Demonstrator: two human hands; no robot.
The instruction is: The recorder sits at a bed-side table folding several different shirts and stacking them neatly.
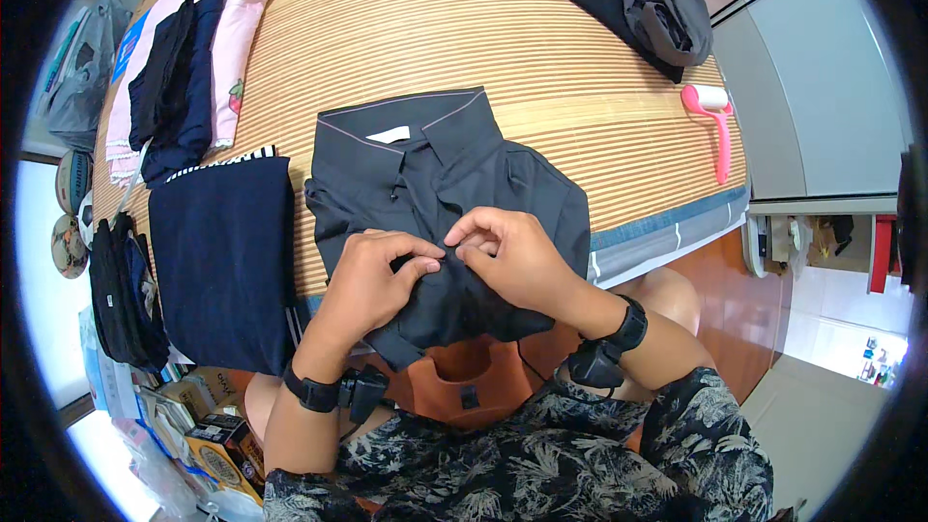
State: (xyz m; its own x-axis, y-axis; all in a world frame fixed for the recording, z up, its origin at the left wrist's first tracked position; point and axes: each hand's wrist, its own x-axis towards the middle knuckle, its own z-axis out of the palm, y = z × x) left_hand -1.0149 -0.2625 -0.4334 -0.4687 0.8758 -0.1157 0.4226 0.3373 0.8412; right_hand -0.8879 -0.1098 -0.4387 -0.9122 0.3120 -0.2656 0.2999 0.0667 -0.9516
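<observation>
A black collared shirt lies front up before me, its collar pointing away from me and its lower part hanging over the near edge of the mat. My left hand pinches the front placket with thumb and forefinger. Close beside it, my right hand is closed on the same strip of cloth, fingertips almost meeting those of the left. A button above the hands looks fastened; whatever lies between the fingertips is hidden.
Left of the shirt sits a folded navy garment, with a pink cloth and dark clothes beyond. A pink lint roller and a dark garment pile lie right on the striped mat. An orange-brown container stands below the edge.
</observation>
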